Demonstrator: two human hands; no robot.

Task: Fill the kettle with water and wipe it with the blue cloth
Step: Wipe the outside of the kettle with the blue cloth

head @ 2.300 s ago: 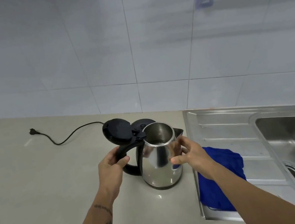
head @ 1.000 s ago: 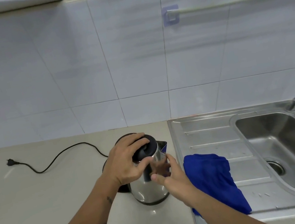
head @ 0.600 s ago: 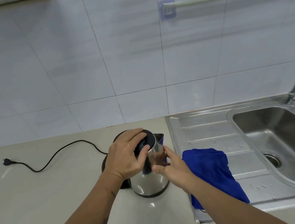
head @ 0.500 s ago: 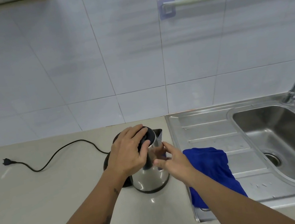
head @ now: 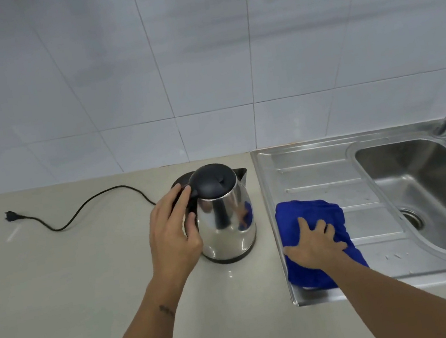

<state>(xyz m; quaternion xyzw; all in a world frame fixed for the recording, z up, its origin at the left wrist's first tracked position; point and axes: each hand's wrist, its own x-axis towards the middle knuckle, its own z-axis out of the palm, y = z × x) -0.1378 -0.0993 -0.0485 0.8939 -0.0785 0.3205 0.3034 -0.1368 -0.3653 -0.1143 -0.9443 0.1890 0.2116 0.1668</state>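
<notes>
Kettle held, cloth under the other hand

The left hand point(head: 172, 233) grips the handle of the lidded kettle point(head: 223, 216) upright near the counter's point(head: 58, 285) right edge; the right hand point(head: 315, 242) rests on the blue cloth point(head: 308, 210) on the sink's drainboard point(head: 318, 164).

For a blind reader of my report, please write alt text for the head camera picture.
A person's left hand grips the handle of a closed steel kettle on a beige counter, while the right hand rests on a blue cloth on the sink drainboard. An unplugged cord lies left.

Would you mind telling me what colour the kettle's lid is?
The lid is black, above the kettle's shiny steel body; the head view shows it plainly.
</notes>
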